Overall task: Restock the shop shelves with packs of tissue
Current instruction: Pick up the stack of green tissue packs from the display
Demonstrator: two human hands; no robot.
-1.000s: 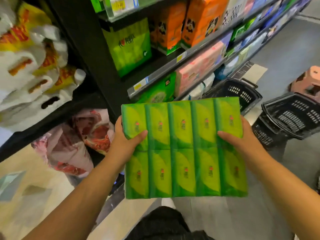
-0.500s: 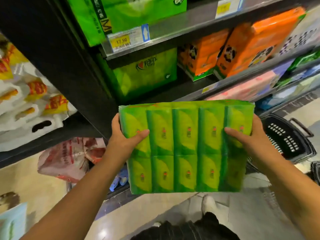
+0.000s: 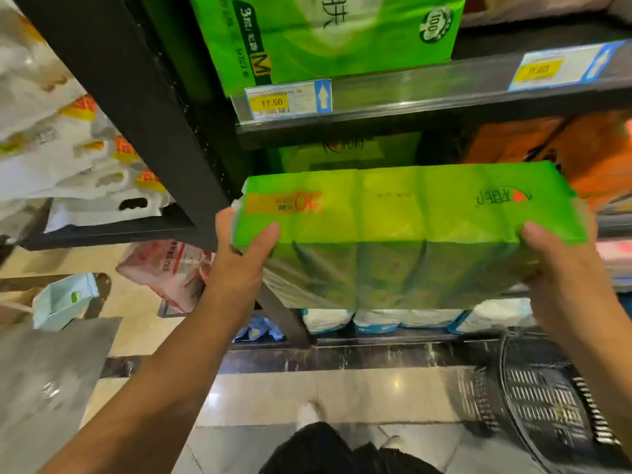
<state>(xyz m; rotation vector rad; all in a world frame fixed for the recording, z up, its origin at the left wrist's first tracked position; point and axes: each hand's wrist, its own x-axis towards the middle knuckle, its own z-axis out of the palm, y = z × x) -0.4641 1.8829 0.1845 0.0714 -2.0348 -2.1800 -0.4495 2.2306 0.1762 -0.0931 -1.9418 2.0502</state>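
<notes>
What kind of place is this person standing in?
Most likely a shop aisle: shelves stocked with tissue packs, a yellow price tag on the shelf edge, a black shopping basket on the floor.

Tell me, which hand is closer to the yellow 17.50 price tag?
Left. The left hand grips one end of the green tissue pack, just below the 17.50 price tag; the right hand grips the other end, far off to the tag's right.
</notes>
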